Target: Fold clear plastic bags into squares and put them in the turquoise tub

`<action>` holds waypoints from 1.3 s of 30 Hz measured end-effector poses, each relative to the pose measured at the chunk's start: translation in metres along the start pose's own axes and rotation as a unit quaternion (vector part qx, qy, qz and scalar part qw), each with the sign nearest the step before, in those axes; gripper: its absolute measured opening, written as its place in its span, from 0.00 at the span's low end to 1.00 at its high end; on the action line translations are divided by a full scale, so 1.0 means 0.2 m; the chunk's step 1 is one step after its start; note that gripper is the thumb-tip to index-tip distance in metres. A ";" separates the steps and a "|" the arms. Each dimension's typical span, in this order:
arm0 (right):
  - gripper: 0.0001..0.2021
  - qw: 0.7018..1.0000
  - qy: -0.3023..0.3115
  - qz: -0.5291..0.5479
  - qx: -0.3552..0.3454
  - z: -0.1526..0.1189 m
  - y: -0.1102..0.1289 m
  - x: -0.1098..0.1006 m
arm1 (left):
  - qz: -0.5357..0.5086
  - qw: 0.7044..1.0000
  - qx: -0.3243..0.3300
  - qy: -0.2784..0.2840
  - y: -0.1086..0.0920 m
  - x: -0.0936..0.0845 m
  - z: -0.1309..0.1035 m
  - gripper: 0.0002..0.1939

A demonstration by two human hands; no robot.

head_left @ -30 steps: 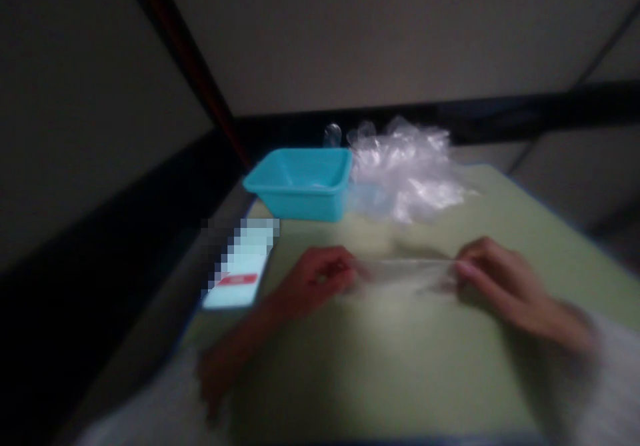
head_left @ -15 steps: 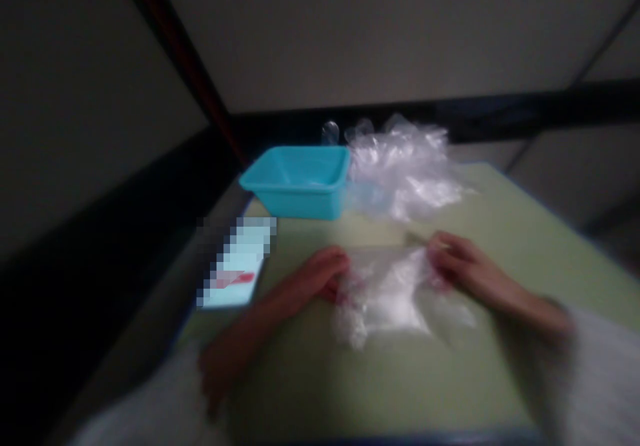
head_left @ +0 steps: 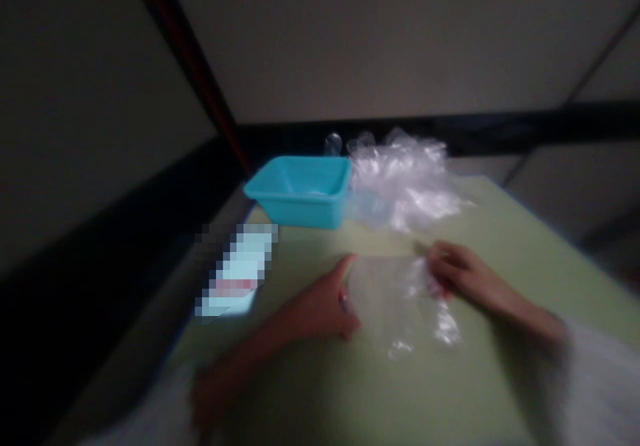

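Note:
A clear plastic bag (head_left: 385, 299) is stretched just above or on the table between my hands, its lower edge catching light. My right hand (head_left: 457, 269) is closed with its fingers pinching the bag's upper right side. At the bag's left edge, my left hand (head_left: 335, 303) has its fingers and thumb spread apart, one finger pointing up toward the upper left corner. It sits beside or lightly against the plastic; blur hides which. Loose plastic hangs crumpled below my right hand.
A turquoise basin (head_left: 305, 209) stands at the back left of the green table (head_left: 380, 399). To its right lies a heap of crumpled clear plastic bags (head_left: 405, 179). A bright phone-like slab (head_left: 237, 273), partly pixelated, rests at the left edge. A wall rises behind.
My left hand has let go of the bunched plastic and spread its fingers. The bag now looks flatter and smoother. My right hand keeps its grip in nearly the same place.

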State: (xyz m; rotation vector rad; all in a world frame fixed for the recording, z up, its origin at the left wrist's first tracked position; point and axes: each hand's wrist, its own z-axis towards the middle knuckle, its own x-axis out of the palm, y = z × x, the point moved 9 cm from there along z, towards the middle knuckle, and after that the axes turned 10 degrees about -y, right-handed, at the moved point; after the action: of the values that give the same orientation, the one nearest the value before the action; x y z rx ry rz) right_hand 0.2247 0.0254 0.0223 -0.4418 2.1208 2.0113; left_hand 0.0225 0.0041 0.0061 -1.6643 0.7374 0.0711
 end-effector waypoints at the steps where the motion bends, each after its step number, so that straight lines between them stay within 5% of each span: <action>1: 0.10 1.000 0.005 -0.001 0.009 0.00 -0.01 0.00 | 0.002 1.000 0.002 -0.011 0.01 -0.01 0.01 0.51; 5: 0.12 0.996 0.066 -0.010 0.065 -0.02 -0.07 0.01 | -0.011 0.994 0.027 -0.109 0.03 -0.13 0.07 0.47; 11: 0.11 0.931 0.325 -0.037 0.160 -0.26 -0.09 0.11 | 0.038 0.936 0.108 -0.334 -0.04 -0.39 0.09 0.34; 14: 0.14 0.962 0.248 -0.113 0.028 -0.19 0.01 0.03 | 0.073 0.908 0.139 -0.388 -0.10 -0.44 0.05 0.27; 17: 0.12 0.953 0.086 -0.199 -0.213 -0.08 0.20 -0.05 | 0.084 0.899 0.163 -0.399 -0.13 -0.44 0.02 0.22; 20: 0.33 0.891 0.124 -0.269 -0.345 -0.07 0.23 0.06 | 0.089 0.900 0.170 -0.392 -0.14 -0.43 0.03 0.18; 25: 0.54 0.855 0.214 -0.322 -0.345 -0.06 0.14 0.16 | 0.099 0.905 0.161 -0.381 -0.15 -0.42 0.03 0.12; 33: 0.52 0.849 0.219 -0.355 -0.325 -0.18 0.06 0.11 | 0.111 0.907 0.164 -0.372 -0.15 -0.41 0.04 0.09; 39: 0.48 0.837 0.190 -0.357 -0.369 -0.20 0.14 0.14 | 0.099 0.921 0.180 -0.332 -0.15 -0.35 0.06 0.06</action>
State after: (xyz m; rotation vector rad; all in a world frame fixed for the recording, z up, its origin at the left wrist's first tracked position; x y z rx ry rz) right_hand 0.1922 -0.0162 0.0424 -1.5780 0.9081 2.2352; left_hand -0.0143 0.0458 0.0611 -1.0994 0.3601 0.5824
